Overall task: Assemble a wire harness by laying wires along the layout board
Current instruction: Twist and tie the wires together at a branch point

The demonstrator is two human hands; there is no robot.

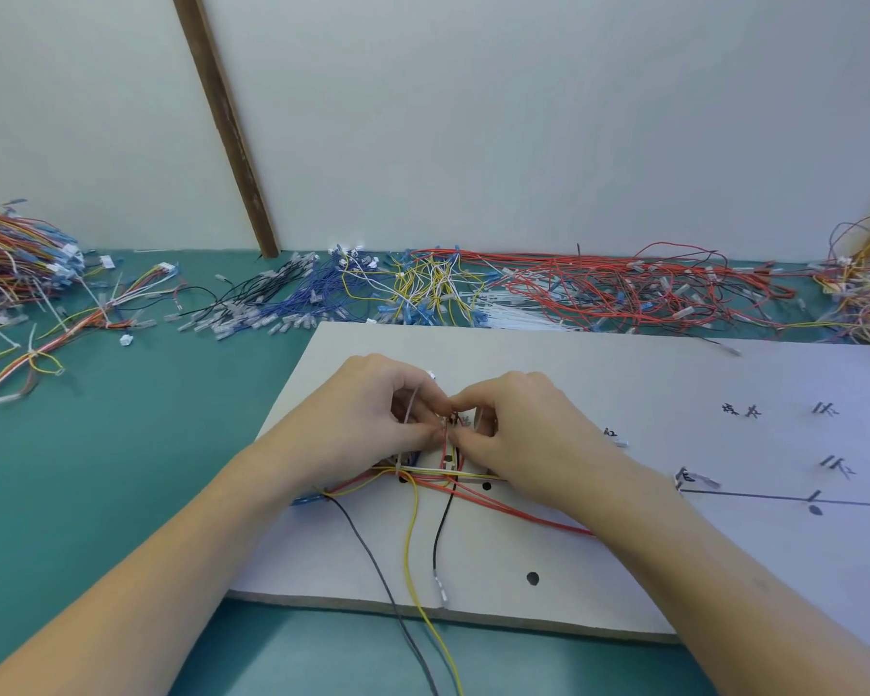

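Mid-assembly: left hand (372,419) and right hand (518,434) meet, both pinching the red wires (445,452) on the board (624,384). Several wires already run beneath the hands; marks right of them lie bare.

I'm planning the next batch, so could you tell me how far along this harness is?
Done: several wires already run together across the layout board. In hand: the left hand and right hand pinch that bundle at its middle. Left: the marked line to the right lies bare, and a yellow wire and black wire trail loose.
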